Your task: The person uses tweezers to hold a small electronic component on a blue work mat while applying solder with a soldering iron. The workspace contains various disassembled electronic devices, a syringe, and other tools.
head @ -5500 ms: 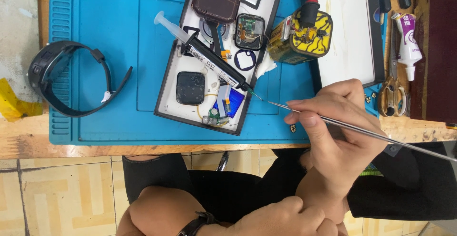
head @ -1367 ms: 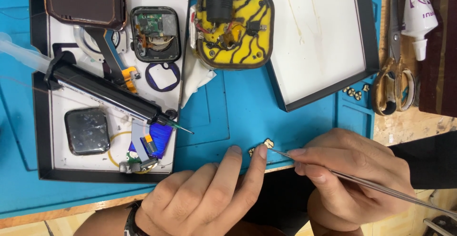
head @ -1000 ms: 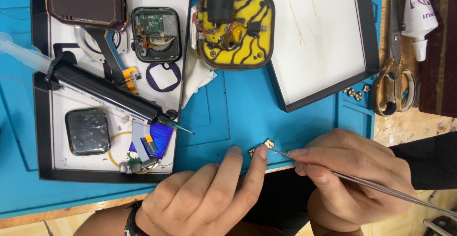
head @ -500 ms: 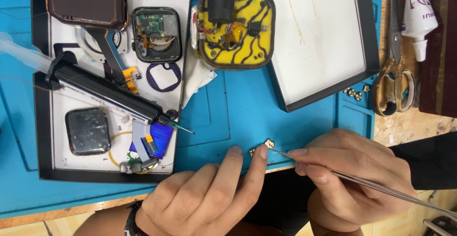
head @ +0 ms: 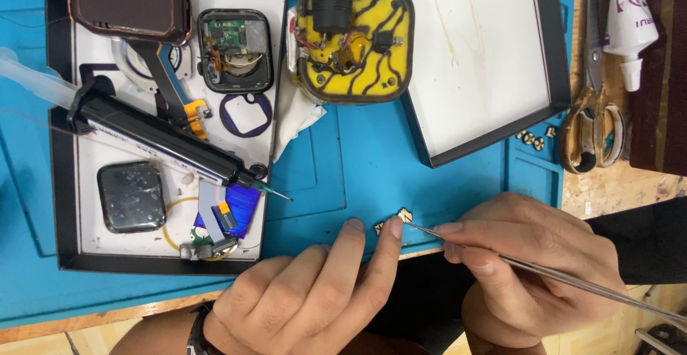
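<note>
Right hand [head: 529,269] aims tweezers [head: 558,276] at gold part [head: 404,216].

On the mat [head: 343,176], a tray [head: 64,205] lies left, another tray [head: 554,76] far right, scissors [head: 590,112] beyond it.
</note>
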